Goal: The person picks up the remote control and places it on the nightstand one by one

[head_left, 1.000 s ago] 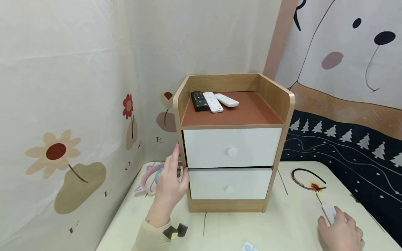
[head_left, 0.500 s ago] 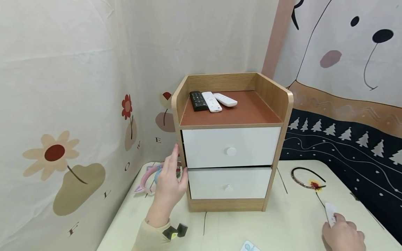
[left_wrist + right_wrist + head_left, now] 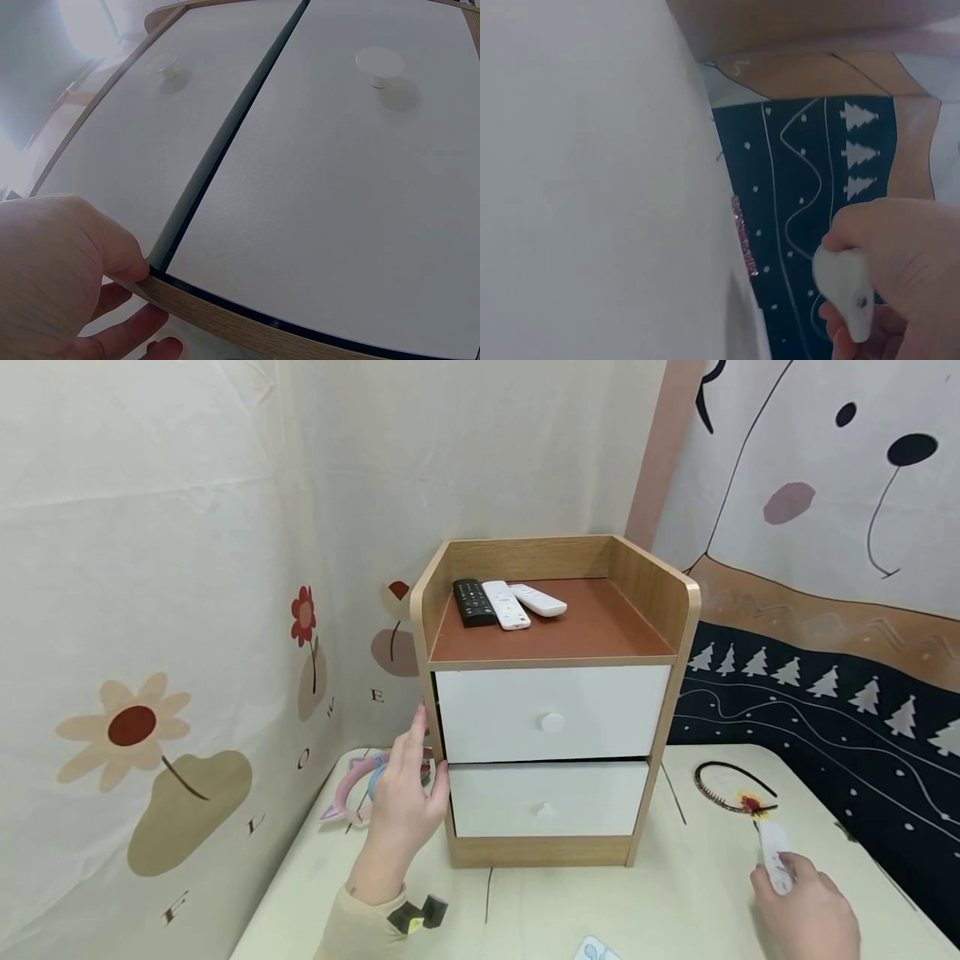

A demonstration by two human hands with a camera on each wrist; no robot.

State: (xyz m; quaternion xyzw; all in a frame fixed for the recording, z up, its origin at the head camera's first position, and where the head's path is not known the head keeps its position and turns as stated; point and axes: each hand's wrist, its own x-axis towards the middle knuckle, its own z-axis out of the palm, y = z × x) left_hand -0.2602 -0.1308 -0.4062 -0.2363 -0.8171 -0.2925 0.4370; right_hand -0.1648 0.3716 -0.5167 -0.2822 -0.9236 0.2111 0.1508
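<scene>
A two-drawer wooden cabinet (image 3: pixel 542 852) with white drawer fronts stands in the middle of the head view. At its left side is my left hand (image 3: pixel 405 797), fingers straight along the outer panel. The left wrist view shows that thumb (image 3: pixel 124 251) at the front edge, with the other fingers behind the side panel. Over the table at the right, my right hand (image 3: pixel 810 910) holds a white remote control (image 3: pixel 774 856) between thumb and fingers. Its rounded end (image 3: pixel 844 281) shows in the right wrist view. Both drawers are pushed in, with a dark gap between them.
One black remote (image 3: pixel 474 602) and two white remotes (image 3: pixel 507 605) lie on the cabinet top. A dark headband (image 3: pixel 723 787) with a flower lies at the right. Pink headwear (image 3: pixel 351 789) sits behind my left hand. A pale card (image 3: pixel 595 950) is at the front edge.
My right hand closed its grip on the white remote, shifted right, then moved back left with it, and the remote now points up toward the headband. My left hand has stayed at the cabinet.
</scene>
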